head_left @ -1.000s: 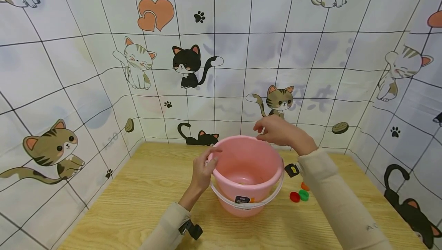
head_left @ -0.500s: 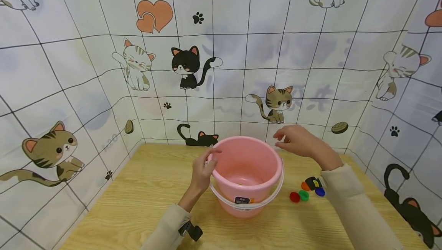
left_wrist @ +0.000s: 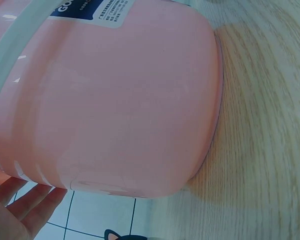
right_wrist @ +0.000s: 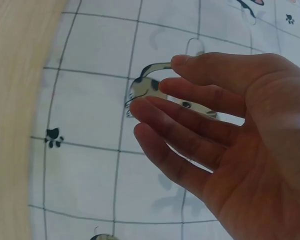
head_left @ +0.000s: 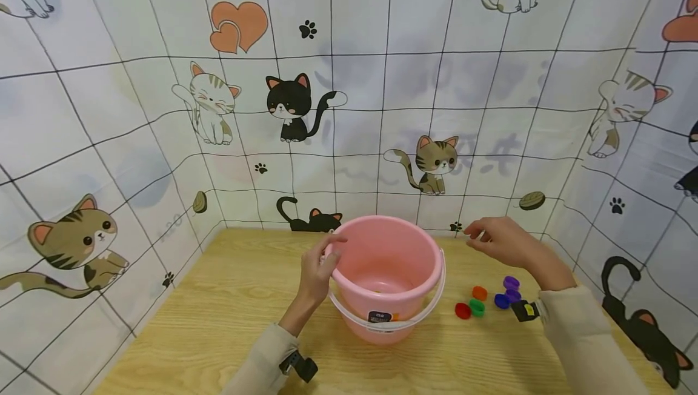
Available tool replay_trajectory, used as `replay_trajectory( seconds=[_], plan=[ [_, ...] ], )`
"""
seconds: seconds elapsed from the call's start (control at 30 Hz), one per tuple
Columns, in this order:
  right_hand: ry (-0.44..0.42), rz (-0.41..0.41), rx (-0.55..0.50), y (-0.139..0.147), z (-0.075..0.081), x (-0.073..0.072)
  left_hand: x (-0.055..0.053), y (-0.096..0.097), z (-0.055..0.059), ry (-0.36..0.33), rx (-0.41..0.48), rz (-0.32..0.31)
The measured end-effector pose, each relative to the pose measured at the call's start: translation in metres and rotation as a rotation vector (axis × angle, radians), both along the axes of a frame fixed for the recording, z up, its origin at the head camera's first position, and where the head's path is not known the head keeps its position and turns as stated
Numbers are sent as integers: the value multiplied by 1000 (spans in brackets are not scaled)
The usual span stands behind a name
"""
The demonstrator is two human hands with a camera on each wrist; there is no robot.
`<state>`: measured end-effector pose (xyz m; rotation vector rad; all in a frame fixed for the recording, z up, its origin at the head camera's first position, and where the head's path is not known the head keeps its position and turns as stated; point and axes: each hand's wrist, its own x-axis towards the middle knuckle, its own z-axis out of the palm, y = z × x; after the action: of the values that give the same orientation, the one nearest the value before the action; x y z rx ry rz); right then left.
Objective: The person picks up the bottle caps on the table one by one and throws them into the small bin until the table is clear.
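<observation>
A pink plastic bucket (head_left: 384, 262) stands upright on the wooden table, its white handle (head_left: 392, 326) hanging down at the front. My left hand (head_left: 318, 268) grips the bucket's left rim; in the left wrist view, fingertips (left_wrist: 42, 200) lie against its outer wall. A small sliver of yellow shows low inside the bucket. My right hand (head_left: 504, 242) hovers over the table's back right part, its fingers loosely bent and holding nothing. Below it lie small round plastic caps: red (head_left: 463, 311), green (head_left: 477, 308), orange (head_left: 480, 293), blue (head_left: 502, 302) and purple (head_left: 511, 283).
The wooden table (head_left: 218, 322) meets a white grid-patterned cloth wall (head_left: 360, 80) with printed cats at the back and both sides. Wrist cameras are strapped over both sleeves, the right one (head_left: 525, 311) beside the blue and purple caps.
My right hand has moved right and lower, from above the bucket's back rim to beyond its right side. Blue and purple caps have come into sight. My left hand stays on the rim.
</observation>
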<state>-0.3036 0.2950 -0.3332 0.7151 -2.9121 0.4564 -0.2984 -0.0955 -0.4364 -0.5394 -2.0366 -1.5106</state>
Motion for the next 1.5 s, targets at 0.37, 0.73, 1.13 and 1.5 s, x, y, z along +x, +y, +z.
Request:
replay_trajectory(
  seconds=[0.37,0.73,1.13,1.5],
  plan=[
    [-11,-82,-23,44,-49,-3,-2,0,-1,3,6,-24],
    [-14,-163,-121,85,-111,-17,-2,-2,-3,0,9,-13],
    [19,-238,-82,100,-135,-21,-3,-1,-1,10,-6,-5],
    [-82,-292,-89,102,-144,-30,-3,-2,-2,9,-1,-3]
  ],
)
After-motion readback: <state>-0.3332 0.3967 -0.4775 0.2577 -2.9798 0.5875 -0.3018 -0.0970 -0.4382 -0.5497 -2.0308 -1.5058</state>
